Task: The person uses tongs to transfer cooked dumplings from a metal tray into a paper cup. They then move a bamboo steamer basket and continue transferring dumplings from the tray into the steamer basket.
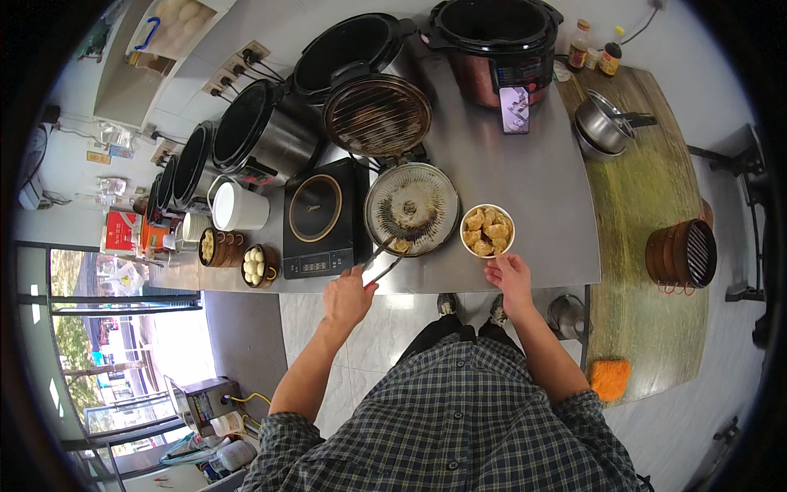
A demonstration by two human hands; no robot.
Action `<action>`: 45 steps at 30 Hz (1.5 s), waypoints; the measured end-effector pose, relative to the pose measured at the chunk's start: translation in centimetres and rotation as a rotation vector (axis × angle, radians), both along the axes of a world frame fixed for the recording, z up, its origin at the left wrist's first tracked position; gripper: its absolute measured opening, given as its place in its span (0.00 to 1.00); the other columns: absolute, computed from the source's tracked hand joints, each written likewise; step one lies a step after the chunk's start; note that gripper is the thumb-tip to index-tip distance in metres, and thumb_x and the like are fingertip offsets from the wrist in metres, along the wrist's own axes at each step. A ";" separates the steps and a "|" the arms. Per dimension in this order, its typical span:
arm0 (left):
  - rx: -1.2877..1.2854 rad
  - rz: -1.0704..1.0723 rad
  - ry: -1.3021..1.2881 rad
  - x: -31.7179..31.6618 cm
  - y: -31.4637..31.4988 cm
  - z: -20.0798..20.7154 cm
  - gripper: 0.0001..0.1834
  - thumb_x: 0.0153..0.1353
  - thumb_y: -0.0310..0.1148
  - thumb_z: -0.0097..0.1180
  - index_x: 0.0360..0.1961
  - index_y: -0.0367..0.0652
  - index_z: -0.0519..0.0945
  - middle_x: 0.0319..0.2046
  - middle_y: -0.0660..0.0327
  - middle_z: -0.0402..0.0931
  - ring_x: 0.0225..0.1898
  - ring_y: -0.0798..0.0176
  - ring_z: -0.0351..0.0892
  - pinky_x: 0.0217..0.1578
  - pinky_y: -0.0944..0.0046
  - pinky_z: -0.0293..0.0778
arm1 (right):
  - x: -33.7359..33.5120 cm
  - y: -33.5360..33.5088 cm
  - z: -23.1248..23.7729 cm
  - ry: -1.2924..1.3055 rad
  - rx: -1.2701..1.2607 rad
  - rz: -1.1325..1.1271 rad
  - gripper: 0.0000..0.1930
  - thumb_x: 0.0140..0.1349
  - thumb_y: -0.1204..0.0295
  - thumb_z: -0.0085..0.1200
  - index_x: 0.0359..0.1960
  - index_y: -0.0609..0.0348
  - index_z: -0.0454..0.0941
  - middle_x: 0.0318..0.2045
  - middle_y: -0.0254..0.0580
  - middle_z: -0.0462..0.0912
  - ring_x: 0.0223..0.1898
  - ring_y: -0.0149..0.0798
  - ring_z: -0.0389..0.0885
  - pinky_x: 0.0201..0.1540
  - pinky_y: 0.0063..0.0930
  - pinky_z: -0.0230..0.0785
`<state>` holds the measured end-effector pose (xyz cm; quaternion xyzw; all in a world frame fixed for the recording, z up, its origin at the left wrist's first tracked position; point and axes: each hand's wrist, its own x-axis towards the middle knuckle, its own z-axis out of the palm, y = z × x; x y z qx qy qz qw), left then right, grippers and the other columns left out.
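My left hand [348,297] is closed around metal tongs [385,266]. Their tips reach over the near edge of a round ridged grill pan [426,190] and meet a small browned dumpling-like piece [401,245]. The pan's ridged lid [377,115] stands raised behind it, and dark scorch marks cover part of the pan's surface. To the right, a white paper bowl [513,239] holds several golden-brown pieces of food [490,225]. My right hand [511,280] grips the near side of this bowl, fingers at its rim.
Left of the pan lies a black induction cooker [316,209]. Farther left are a white bucket [239,207] and bamboo steamers [261,266] with buns. Large pots [266,135] line the back. A phone [515,110] leans on a red cooker [484,70]. More steamers [676,254] stand right.
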<state>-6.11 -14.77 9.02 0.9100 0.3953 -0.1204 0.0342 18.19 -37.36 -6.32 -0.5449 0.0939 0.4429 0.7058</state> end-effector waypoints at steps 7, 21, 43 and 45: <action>0.290 -0.368 0.112 2.0 6.5 1.2 0.12 0.59 0.32 0.67 0.44 0.43 0.83 0.38 0.57 0.83 0.42 0.52 0.86 0.44 0.52 0.80 | -0.5 -2.1 -1.6 0.004 -0.072 -0.027 0.11 0.78 0.62 0.56 0.47 0.57 0.77 0.38 0.39 0.85 0.37 0.34 0.85 0.41 0.29 0.79; 0.101 -0.558 -0.217 8.7 3.3 4.5 0.18 0.60 0.39 0.70 0.49 0.45 0.84 0.35 0.58 0.83 0.39 0.52 0.87 0.40 0.53 0.81 | -0.4 -6.1 -3.0 -0.008 -0.114 -0.188 0.10 0.78 0.63 0.56 0.46 0.58 0.78 0.36 0.39 0.86 0.34 0.33 0.84 0.38 0.28 0.79; 0.081 -0.310 -0.094 9.1 3.5 4.6 0.23 0.60 0.40 0.71 0.55 0.44 0.84 0.44 0.54 0.85 0.45 0.47 0.87 0.45 0.50 0.82 | 1.5 -2.5 -0.4 -0.080 -0.010 -0.148 0.10 0.78 0.66 0.54 0.46 0.61 0.77 0.36 0.39 0.85 0.33 0.32 0.83 0.37 0.27 0.76; 0.046 -0.146 0.034 7.1 5.3 2.5 0.23 0.61 0.42 0.71 0.55 0.45 0.84 0.45 0.52 0.86 0.46 0.46 0.88 0.45 0.49 0.82 | 1.4 -2.4 -0.5 -0.078 -0.007 -0.120 0.10 0.78 0.66 0.54 0.46 0.61 0.77 0.36 0.40 0.86 0.33 0.32 0.83 0.37 0.27 0.76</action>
